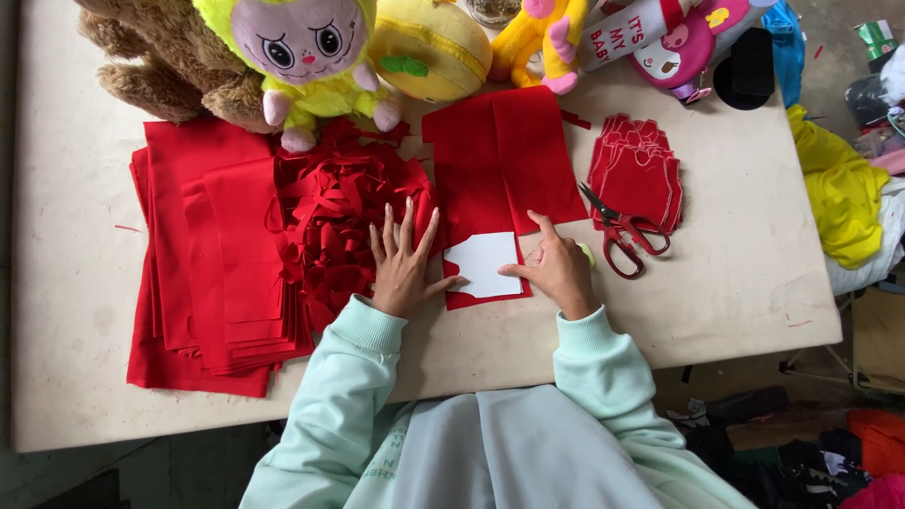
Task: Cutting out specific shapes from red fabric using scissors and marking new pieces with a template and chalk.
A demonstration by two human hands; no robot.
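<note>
Overhead view of a cutting station. The left hand (401, 264) is lying flat with its fingers spread wide, holding nothing; the palm is pressing on the edge of a heap of red fabric scraps (344, 221), and the thumb is reaching toward the white paper template (484, 263) just to its right. The right hand (558, 269) is resting on the template's far edge, with the index finger extended forward onto the red felt piece (500, 160) and the remaining fingers curled loosely; whether they are gripping something small and pale beneath the palm cannot be told. The template is lying between the two hands, on the near end of the felt piece, which is stretching away from the hands across the table (735, 283).

Left of the left hand, a stack of red fabric sheets (212, 269) is sitting beyond the scrap heap. Just right of the right hand, red-handled scissors (622, 236) are lying partly open, their blades touching a pile of cut red shapes (636, 170) further forward. Ahead of both hands, well apart from them, a yellow plush doll (306, 52) and a brown plush toy (170, 66) are lining the table's far edge. A yellow cloth (839, 184) is hanging off to the far right.
</note>
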